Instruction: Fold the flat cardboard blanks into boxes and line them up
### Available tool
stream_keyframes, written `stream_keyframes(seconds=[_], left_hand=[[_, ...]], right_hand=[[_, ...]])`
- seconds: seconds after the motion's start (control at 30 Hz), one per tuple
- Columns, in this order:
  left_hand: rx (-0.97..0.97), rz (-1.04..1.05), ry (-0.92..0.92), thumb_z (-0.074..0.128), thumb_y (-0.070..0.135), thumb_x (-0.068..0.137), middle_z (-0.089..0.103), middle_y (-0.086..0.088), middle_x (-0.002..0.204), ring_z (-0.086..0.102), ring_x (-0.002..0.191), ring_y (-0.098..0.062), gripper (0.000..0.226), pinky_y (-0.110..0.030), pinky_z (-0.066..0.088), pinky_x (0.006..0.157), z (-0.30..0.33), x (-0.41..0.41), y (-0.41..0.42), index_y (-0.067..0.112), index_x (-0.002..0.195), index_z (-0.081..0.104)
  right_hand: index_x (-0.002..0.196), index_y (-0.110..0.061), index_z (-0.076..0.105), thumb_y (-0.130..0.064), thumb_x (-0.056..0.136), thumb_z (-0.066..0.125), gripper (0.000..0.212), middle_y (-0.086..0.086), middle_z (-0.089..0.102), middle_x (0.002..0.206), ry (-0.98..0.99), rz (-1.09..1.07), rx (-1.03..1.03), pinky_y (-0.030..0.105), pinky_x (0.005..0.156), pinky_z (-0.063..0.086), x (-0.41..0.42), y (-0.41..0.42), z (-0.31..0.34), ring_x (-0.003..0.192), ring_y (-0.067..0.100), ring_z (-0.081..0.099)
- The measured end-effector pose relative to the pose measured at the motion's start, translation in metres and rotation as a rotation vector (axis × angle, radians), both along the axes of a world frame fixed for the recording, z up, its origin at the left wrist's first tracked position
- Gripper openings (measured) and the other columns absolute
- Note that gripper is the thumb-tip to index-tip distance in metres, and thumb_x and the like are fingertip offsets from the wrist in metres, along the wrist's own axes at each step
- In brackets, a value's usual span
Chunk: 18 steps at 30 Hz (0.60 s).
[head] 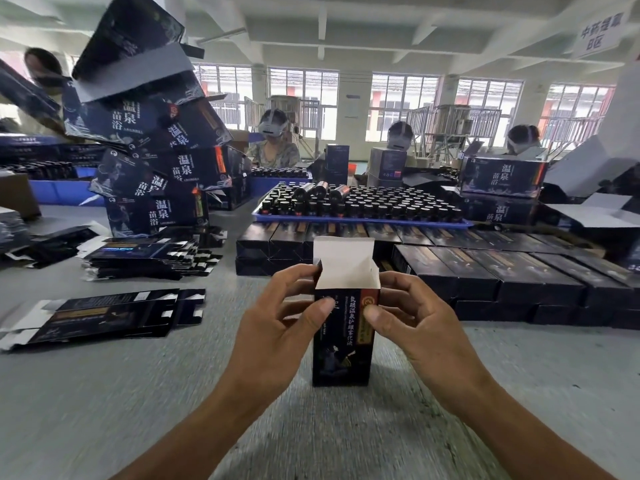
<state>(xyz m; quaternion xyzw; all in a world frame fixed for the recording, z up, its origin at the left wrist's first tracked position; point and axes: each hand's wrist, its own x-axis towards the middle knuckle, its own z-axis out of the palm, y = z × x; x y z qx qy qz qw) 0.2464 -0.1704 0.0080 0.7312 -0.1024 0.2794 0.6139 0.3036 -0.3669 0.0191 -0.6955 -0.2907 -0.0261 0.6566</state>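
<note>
While one dark box (343, 327) stands upright on the grey desk (104, 410), two hands grip it near its open top; the left hand (277, 327) has its thumb pressed on the front panel and its fingers curled round the left side by the small side flap, and the right hand (412, 317) mirrors it, thumb on the front, fingers curled round the right side; the white-lined lid flap (344, 258) stands up behind the opening, unfolded. Left of the box lie two lots of flat blanks; one loose spread (104, 315) nearer, one thick stack (145, 259) farther back, the count in each beyond telling. Behind the box, finished boxes (485, 271) lie in rows two layers deep, too many to count; past them one blue tray (360, 220) carries dozens of dark capped bottles. Far left of the box, about six large printed cartons (156, 140) lean in a tilting pile. Beyond the tray, three people (273, 147) sit wearing headsets.
</note>
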Motion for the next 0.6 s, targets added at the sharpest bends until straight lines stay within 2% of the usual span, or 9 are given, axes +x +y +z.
stream_keyframes(seconds=[0.17, 0.27, 0.37, 0.47, 0.6], left_hand=[[0.027, 0.002, -0.023, 0.067, 0.042, 0.086, 0.066, 0.022, 0.122, 0.068, 0.109, -0.007, 0.04, -0.017, 0.055, 0.081, -0.0009, -0.0005, -0.0011, 0.052, 0.125, 0.06], [0.039, 0.004, -0.027, 0.066, 0.039, 0.088, 0.067, 0.022, 0.121, 0.068, 0.108, -0.004, 0.038, -0.014, 0.055, 0.08, -0.0013, -0.0007, -0.0012, 0.051, 0.124, 0.061], [0.026, 0.0, -0.012, 0.066, 0.038, 0.088, 0.07, 0.014, 0.12, 0.069, 0.109, -0.008, 0.035, -0.017, 0.057, 0.08, -0.0021, -0.0008, -0.0005, 0.048, 0.121, 0.064], [0.028, -0.006, 0.004, 0.066, 0.042, 0.086, 0.072, 0.011, 0.119, 0.069, 0.109, -0.009, 0.033, -0.022, 0.058, 0.083, -0.0012, -0.0016, 0.0003, 0.049, 0.118, 0.066], [0.063, 0.027, -0.003, 0.063, 0.045, 0.088, 0.073, 0.009, 0.112, 0.069, 0.104, -0.005, 0.027, -0.016, 0.055, 0.081, 0.0018, -0.0036, -0.0004, 0.05, 0.114, 0.067]], right_hand=[[0.107, -0.066, 0.059, -0.02, 0.094, 0.067, 0.048, -0.031, 0.067, 0.114, -0.119, -0.024, -0.013, 0.004, 0.074, 0.05, -0.007, 0.0017, 0.0048, 0.107, -0.008, 0.064], [0.117, -0.063, 0.058, -0.024, 0.096, 0.065, 0.044, -0.031, 0.065, 0.118, -0.157, -0.033, -0.049, 0.005, 0.079, 0.049, -0.0078, 0.0013, 0.0038, 0.111, -0.007, 0.062], [0.124, -0.059, 0.057, -0.034, 0.096, 0.061, 0.038, -0.032, 0.063, 0.12, -0.184, -0.044, -0.107, 0.007, 0.084, 0.05, -0.0075, 0.0004, 0.0035, 0.112, -0.007, 0.061], [0.126, -0.059, 0.056, -0.045, 0.094, 0.058, 0.034, -0.032, 0.062, 0.122, -0.195, -0.056, -0.145, 0.008, 0.084, 0.05, -0.007, -0.0012, 0.0038, 0.113, -0.007, 0.06], [0.123, -0.052, 0.062, -0.054, 0.091, 0.054, 0.033, -0.026, 0.064, 0.123, -0.166, -0.041, -0.122, 0.014, 0.086, 0.052, -0.0066, -0.0028, 0.0053, 0.114, -0.004, 0.061]])
